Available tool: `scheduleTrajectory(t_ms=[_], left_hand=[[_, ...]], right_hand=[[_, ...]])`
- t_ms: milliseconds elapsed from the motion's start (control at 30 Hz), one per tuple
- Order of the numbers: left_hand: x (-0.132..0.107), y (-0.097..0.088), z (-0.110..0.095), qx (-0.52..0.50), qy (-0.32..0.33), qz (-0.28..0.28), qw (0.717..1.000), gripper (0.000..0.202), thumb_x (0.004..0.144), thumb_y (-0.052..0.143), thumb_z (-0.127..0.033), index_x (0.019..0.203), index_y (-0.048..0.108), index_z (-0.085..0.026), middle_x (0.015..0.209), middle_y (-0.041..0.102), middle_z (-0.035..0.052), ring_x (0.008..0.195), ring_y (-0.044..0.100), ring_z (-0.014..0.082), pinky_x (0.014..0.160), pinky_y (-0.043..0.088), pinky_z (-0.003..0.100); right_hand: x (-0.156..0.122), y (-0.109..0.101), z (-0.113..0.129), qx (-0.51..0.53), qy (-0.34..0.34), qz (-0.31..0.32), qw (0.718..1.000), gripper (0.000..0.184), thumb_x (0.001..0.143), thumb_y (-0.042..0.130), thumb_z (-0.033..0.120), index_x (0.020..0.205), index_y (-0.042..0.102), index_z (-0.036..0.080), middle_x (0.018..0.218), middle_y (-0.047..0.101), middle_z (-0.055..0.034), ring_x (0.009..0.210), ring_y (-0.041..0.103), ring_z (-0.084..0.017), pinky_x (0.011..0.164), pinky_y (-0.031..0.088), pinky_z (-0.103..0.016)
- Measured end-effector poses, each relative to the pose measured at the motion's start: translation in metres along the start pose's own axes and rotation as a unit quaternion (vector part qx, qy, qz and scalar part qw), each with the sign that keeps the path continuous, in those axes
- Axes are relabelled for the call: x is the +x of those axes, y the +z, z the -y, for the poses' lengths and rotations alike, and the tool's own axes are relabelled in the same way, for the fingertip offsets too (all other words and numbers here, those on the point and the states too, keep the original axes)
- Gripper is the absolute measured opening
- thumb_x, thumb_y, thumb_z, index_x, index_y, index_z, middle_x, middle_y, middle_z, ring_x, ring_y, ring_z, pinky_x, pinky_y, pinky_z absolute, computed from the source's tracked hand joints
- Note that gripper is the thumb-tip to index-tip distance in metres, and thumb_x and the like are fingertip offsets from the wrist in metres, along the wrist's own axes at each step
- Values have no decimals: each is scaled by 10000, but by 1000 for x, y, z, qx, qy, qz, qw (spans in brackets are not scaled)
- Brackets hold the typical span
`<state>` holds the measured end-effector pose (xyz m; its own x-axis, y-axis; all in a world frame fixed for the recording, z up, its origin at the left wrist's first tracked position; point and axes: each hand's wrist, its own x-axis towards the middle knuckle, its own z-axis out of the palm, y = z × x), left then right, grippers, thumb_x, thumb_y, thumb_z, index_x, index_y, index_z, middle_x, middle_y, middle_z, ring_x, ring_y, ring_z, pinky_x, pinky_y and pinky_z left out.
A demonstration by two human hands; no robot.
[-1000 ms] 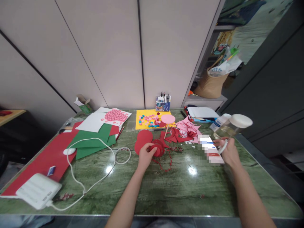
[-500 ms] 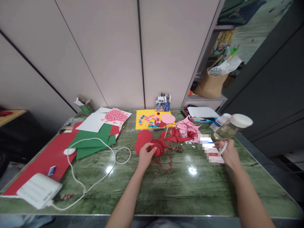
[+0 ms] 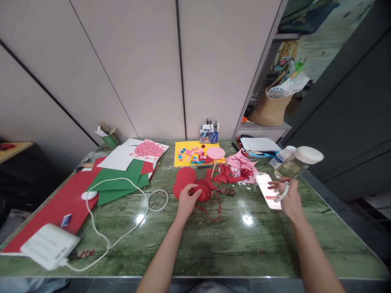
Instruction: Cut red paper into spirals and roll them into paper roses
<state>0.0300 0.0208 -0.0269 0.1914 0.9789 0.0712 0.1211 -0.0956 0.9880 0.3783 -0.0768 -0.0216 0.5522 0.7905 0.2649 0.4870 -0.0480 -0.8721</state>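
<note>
My left hand [image 3: 187, 200] pinches a coiled red paper rosette [image 3: 202, 192] lying on the green marble table [image 3: 214, 240], beside a flat red paper disc [image 3: 184, 179]. My right hand [image 3: 288, 197] is curled around a small white-handled tool [image 3: 282, 193], which may be scissors, and it hovers over a phone [image 3: 269, 196] lying screen up on the table. Red paper scraps [image 3: 214, 205] trail out from the rosette toward me.
A glass jar with a white lid [image 3: 297, 160] stands just beyond my right hand. Farther back lie pink paper cuttings [image 3: 241, 165], a yellow sheet with beads [image 3: 191, 154], a marker box [image 3: 209, 132], and green and red sheets [image 3: 119, 181]. A white device with a cable [image 3: 49, 244] sits front left.
My right hand has shifted a little left and lifted over the phone. The left hand stays on the red rosette.
</note>
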Motion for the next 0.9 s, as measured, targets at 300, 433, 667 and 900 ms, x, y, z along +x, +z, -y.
scheduleTrajectory(t_ms=[300, 433, 667, 900], left_hand=[[-2, 0, -2, 0, 9, 12, 1000, 202, 716, 637, -310, 839, 665, -152, 864, 673, 67, 816, 602, 182, 764, 449, 286], [-2, 0, -2, -3, 12, 28, 1000, 209, 720, 635, -307, 853, 668, -150, 881, 675, 78, 820, 603, 189, 761, 452, 294], [-1, -1, -4, -5, 5, 29, 1000, 206, 711, 645, -307, 838, 675, -147, 869, 682, 79, 806, 608, 189, 743, 455, 289], [-2, -2, -6, -12, -4, 32, 999, 220, 710, 645, -322, 849, 675, -155, 866, 684, 75, 797, 608, 186, 737, 457, 285]], right_hand=[[-46, 72, 92, 58, 31, 153, 986, 220, 849, 433, 452, 932, 394, 252, 745, 618, -3, 500, 548, -154, 516, 449, -294], [-62, 105, 121, 37, 11, 215, 976, 197, 804, 530, 396, 897, 438, 249, 757, 622, 2, 520, 553, -154, 506, 428, -273], [-65, 102, 110, 74, 37, 156, 984, 209, 821, 496, 425, 890, 430, 239, 760, 635, -8, 583, 609, -174, 585, 461, -295], [-54, 7, 26, -67, 54, -68, 994, 259, 847, 425, 461, 990, 420, 245, 931, 668, -69, 807, 608, -240, 733, 440, -373]])
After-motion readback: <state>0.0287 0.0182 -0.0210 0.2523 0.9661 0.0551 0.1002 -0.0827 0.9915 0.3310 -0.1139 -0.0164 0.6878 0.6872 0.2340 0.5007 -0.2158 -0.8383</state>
